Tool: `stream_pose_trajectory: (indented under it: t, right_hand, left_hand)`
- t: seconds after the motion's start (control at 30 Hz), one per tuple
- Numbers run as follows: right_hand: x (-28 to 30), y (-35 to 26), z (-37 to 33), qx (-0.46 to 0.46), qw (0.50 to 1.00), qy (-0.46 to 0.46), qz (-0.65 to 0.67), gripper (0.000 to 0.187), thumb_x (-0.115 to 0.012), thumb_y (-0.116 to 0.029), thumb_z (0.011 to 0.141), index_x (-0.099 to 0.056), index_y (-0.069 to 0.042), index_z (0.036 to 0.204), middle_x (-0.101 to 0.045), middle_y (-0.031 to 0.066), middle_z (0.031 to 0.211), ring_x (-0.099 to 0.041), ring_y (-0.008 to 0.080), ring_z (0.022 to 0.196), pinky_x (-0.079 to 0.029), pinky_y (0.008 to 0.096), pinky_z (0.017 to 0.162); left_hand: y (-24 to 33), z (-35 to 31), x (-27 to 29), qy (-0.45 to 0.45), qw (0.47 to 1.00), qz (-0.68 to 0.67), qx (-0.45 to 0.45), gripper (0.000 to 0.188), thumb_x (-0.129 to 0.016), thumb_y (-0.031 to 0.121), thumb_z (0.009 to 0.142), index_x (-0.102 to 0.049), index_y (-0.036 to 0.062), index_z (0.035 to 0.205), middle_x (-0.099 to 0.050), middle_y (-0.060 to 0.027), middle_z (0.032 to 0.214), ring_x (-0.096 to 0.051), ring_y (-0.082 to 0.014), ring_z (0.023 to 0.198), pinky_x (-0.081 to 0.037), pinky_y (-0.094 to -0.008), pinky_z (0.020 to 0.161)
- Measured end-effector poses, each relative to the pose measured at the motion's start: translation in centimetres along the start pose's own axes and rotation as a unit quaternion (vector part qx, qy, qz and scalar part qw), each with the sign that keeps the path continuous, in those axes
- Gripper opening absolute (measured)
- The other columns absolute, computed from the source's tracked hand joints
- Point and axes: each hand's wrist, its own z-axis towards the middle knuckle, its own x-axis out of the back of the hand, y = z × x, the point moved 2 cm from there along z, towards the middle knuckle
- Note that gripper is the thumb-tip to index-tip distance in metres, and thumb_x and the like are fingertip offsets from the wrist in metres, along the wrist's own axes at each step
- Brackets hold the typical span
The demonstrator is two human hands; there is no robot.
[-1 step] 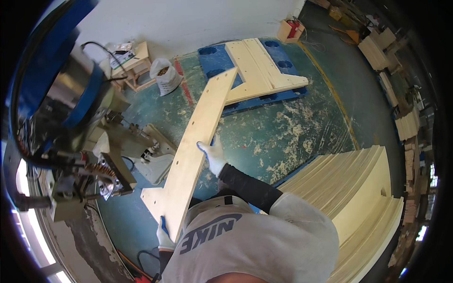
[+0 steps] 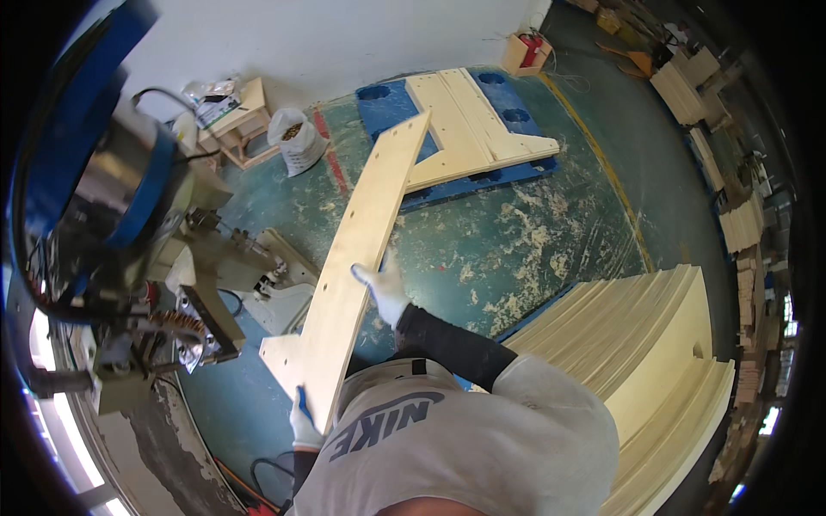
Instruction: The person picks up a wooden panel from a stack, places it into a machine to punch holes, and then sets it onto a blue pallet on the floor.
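Note:
A long pale plywood panel [image 2: 351, 258] slants in front of me, with a row of small dark holes along it and a foot-like point jutting out near its lower left end. My right hand [image 2: 385, 291], in a white and blue work glove, grips its right edge about midway, thumb on the upper face. At the lower end my left hand [image 2: 305, 424], gloved alike, holds the left edge; some of its fingers are hidden. Left of the panel stands a machine [image 2: 185, 318] with metal rods, a spring and cables. Panel and machine appear apart.
Similar panels [image 2: 465, 129] lie on a blue pallet [image 2: 381, 107] ahead. A tall stack of panels [image 2: 637, 344] stands at my right. A wooden stool [image 2: 243, 116] and a white sack [image 2: 301, 153] sit by the wall. Sawdust [image 2: 538, 241] litters the green floor. A hose [image 2: 237, 482] runs at lower left.
The panel's far end has shifted slightly farther from me, and my right hand has moved a little left with it. Both hands keep their grip.

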Motion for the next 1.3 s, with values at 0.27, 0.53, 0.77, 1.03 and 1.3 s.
stream_pose_trajectory:
  t: [0.27,0.53,0.77,1.03,1.3]
  right_hand:
    - [8.2,-6.5,11.8,-0.014,0.998,0.024,-0.053,0.052,-0.062,0.005,0.083,-0.052,0.000,0.135,-0.066,0.0089,0.116,-0.066,0.0164,0.101,-0.054,0.0302,0.086]
    - [16.5,-21.3,29.6,-0.007,0.998,-0.040,-0.049,0.051,-0.063,0.000,0.088,-0.050,0.000,0.138,-0.065,0.0089,0.121,-0.065,0.0163,0.107,-0.053,0.0302,0.090]
    - [24.5,-33.8,41.9,-0.050,0.991,-0.117,-0.048,0.057,-0.062,-0.002,0.091,-0.044,0.000,0.145,-0.061,0.0062,0.125,-0.060,0.0119,0.108,-0.049,0.0262,0.090]
    - [42.7,-35.7,58.4,-0.142,0.964,-0.122,-0.187,0.063,-0.071,-0.011,0.092,-0.043,0.004,0.146,-0.060,0.0084,0.128,-0.060,0.0128,0.109,-0.050,0.0259,0.091]
    - [56.1,-29.2,68.0,-0.207,0.882,-0.144,-0.398,0.065,-0.073,-0.020,0.087,-0.047,0.005,0.142,-0.059,0.0197,0.138,-0.058,0.0264,0.127,-0.044,0.0326,0.105]
  left_hand:
    - [0.0,11.6,-19.8,-0.041,0.911,0.392,0.122,0.057,-0.062,0.052,0.097,-0.066,-0.0045,0.102,-0.064,-0.0135,0.067,-0.063,-0.0266,0.052,-0.051,-0.0347,0.049]
    - [4.7,33.8,-49.0,-0.077,0.763,0.506,-0.395,0.036,-0.069,0.024,0.095,-0.060,-0.0025,0.118,-0.066,-0.0125,0.103,-0.063,-0.0216,0.092,-0.052,-0.0348,0.084]
    - [2.4,42.2,-74.3,-0.198,0.918,0.305,-0.156,0.038,-0.062,0.031,0.102,-0.062,-0.0028,0.120,-0.063,0.0009,0.093,-0.052,-0.0055,0.078,-0.044,-0.0228,0.068]
    - [-7.3,51.7,-81.9,0.027,0.916,0.358,-0.177,0.030,-0.061,0.027,0.102,-0.067,-0.0009,0.112,-0.061,0.0053,0.085,-0.049,-0.0032,0.071,-0.041,-0.0230,0.065]
    - [-19.1,63.2,-83.6,0.173,0.911,0.326,-0.185,0.029,-0.065,0.024,0.099,-0.066,-0.0043,0.108,-0.063,0.0014,0.087,-0.052,-0.0050,0.074,-0.042,-0.0225,0.065]
